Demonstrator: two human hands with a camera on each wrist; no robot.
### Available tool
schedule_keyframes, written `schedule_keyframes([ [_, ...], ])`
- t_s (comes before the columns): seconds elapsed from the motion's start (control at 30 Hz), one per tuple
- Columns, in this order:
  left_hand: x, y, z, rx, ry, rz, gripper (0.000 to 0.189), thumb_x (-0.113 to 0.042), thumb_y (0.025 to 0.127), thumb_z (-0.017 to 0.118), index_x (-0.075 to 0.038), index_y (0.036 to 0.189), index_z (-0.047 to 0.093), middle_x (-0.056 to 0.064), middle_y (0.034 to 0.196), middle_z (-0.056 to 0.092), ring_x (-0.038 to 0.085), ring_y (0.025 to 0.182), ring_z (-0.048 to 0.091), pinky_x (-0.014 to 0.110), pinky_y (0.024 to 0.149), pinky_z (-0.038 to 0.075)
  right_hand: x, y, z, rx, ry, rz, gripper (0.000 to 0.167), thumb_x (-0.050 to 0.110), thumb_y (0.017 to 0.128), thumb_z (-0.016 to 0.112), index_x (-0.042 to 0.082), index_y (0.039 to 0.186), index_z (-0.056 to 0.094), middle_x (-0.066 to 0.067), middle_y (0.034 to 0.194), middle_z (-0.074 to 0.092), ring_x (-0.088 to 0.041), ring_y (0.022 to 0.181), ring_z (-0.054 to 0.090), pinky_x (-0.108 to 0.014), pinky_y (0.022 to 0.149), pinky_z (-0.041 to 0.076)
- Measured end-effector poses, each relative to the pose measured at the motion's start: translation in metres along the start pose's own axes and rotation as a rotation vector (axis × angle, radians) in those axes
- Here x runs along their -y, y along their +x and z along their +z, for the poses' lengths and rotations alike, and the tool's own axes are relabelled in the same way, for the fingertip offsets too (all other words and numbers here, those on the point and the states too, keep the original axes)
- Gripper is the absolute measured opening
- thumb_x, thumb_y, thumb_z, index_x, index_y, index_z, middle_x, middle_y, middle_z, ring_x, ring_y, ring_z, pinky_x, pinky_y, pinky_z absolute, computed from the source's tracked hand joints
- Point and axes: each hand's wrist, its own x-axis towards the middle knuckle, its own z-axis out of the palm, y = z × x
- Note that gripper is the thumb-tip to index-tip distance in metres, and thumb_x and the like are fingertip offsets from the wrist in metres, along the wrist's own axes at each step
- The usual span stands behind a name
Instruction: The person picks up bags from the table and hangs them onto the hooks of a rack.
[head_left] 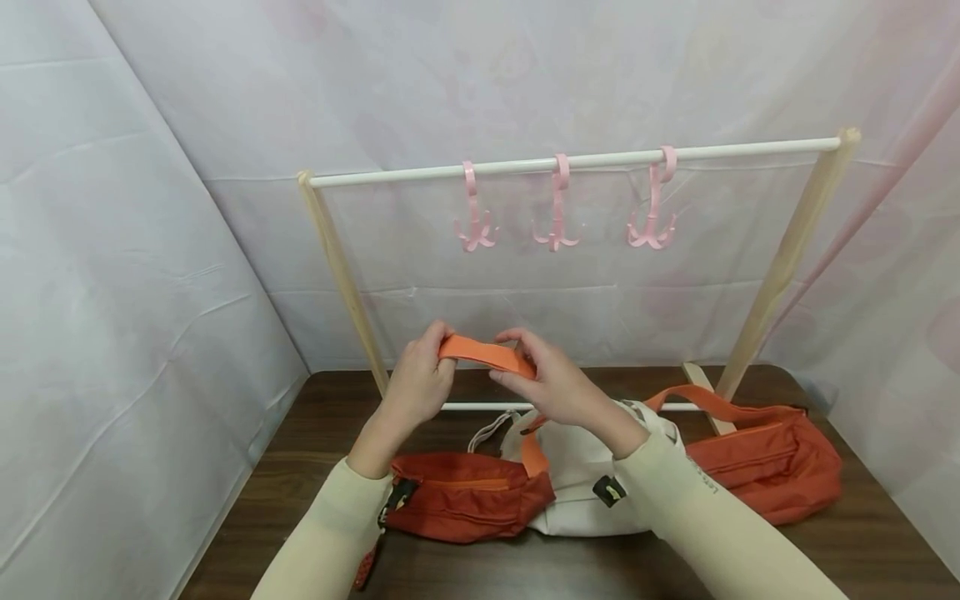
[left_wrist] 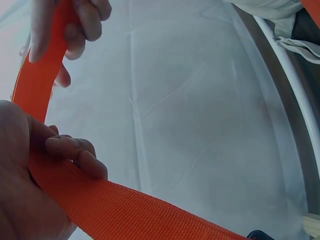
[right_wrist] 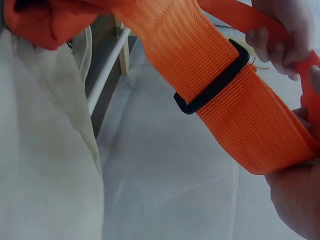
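An orange webbing strap is held up above the table between both hands. My left hand grips its left part, with fingers curled round the webbing in the left wrist view. At the other end my right hand holds the strap between thumb and fingers. A black slider buckle sits on the webbing in the right wrist view. Below the hands, the strap's red-orange waist bag lies on the table, partly behind the left sleeve. Beside it is a white bag, partly covered by the right arm.
Another red-orange bag with an orange strap lies at the right. Behind stands a rack with a white rail and wooden posts. Three pink hooks hang from the rail. Pale curtains enclose the dark wooden table.
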Motion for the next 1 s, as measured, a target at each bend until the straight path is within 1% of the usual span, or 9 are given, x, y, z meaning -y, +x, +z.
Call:
schedule_keyframes([
  [0.1,0.001,0.0,0.0,0.008,0.01,-0.002,0.012,-0.001,0.1,0.054,-0.01,0.106,0.061,0.001,0.074,0.053,0.02,0.063,0.05,0.039,0.063,0.045,0.001,0.001,-0.006,-0.008,-0.012,-0.026,0.047,0.028,0.103,0.074,0.018,0.145,0.054,0.001,0.086,0.062,-0.018,0.061,0.052,-0.032,0.058,0.045],
  [0.3,0.003,-0.001,-0.003,0.022,0.025,-0.002,0.013,-0.001,0.098,0.056,-0.011,0.105,0.062,0.001,0.076,0.055,0.021,0.065,0.053,0.04,0.064,0.046,0.003,0.003,-0.014,-0.03,-0.046,-0.065,0.047,0.027,0.103,0.075,0.02,0.144,0.055,0.003,0.082,0.06,-0.016,0.059,0.05,-0.032,0.056,0.044],
  [0.5,0.006,-0.003,-0.008,0.045,0.011,-0.008,0.015,-0.002,0.098,0.058,-0.012,0.107,0.063,0.0,0.077,0.057,0.021,0.066,0.053,0.039,0.064,0.047,0.005,0.003,-0.021,-0.024,-0.052,-0.069,0.044,0.025,0.103,0.074,0.024,0.144,0.057,0.004,0.08,0.061,-0.016,0.056,0.05,-0.032,0.054,0.044],
  [0.63,0.009,-0.003,-0.013,0.061,0.0,0.009,0.014,-0.002,0.099,0.059,-0.012,0.107,0.063,0.0,0.077,0.057,0.019,0.064,0.051,0.038,0.064,0.046,0.006,0.004,-0.025,-0.015,-0.047,-0.06,0.04,0.022,0.104,0.073,0.025,0.141,0.06,0.003,0.076,0.06,-0.017,0.054,0.047,-0.031,0.053,0.042],
  [0.8,0.011,-0.002,-0.018,0.076,0.002,0.034,0.015,-0.001,0.098,0.062,-0.012,0.108,0.065,-0.002,0.077,0.059,0.016,0.06,0.049,0.036,0.059,0.045,0.008,0.006,-0.029,0.002,-0.037,-0.052,0.03,0.024,0.105,0.071,0.026,0.134,0.063,0.001,0.072,0.056,-0.017,0.052,0.044,-0.031,0.052,0.039],
  [0.9,0.012,-0.002,-0.022,0.08,0.009,0.032,0.016,0.0,0.097,0.064,-0.011,0.11,0.066,-0.002,0.077,0.061,0.015,0.056,0.046,0.033,0.054,0.042,0.009,0.007,-0.032,0.004,-0.037,-0.057,0.025,0.025,0.106,0.07,0.026,0.13,0.065,0.001,0.071,0.056,-0.017,0.052,0.044,-0.03,0.051,0.038],
  [1.0,0.013,-0.001,-0.026,0.082,0.016,0.031,0.019,0.001,0.097,0.066,-0.01,0.111,0.067,-0.002,0.077,0.061,0.014,0.053,0.043,0.032,0.051,0.038,0.01,0.008,-0.035,0.002,-0.045,-0.062,0.021,0.025,0.106,0.07,0.026,0.126,0.066,0.001,0.07,0.056,-0.017,0.054,0.044,-0.03,0.052,0.038],
])
